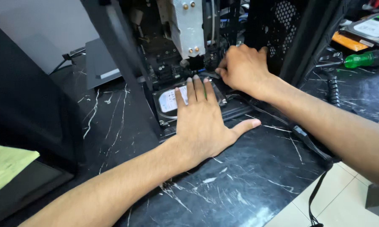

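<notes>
Two bare hands are at work at the open side of a black computer case (113,46) standing on a black marble-patterned surface (248,176).

The left hand (200,122) lies flat, palm down, fingers extended and slightly spread. Its fingertips (196,84) rest on top of a hard drive (169,101), which sits label up in the bottom of the case at the front edge of the opening. The thumb points out to the right over the surface. This grip is open; it presses on the drive and closes around nothing.

The right hand (244,67) reaches into the case just behind the drive, knuckles up and fingers curled inward at a dark connector area near the motherboard. Whether this grip has hold of a plug or cable cannot be told; the fingertips are hidden.

Inside the case, a metal finned cooler (187,29) stands above the hands. A black cable (311,143) runs from the case along the surface and over its edge to the right. A green-handled screwdriver (364,59) lies on the surface at upper right, well apart from both hands, beside a second hard drive (372,27).
</notes>
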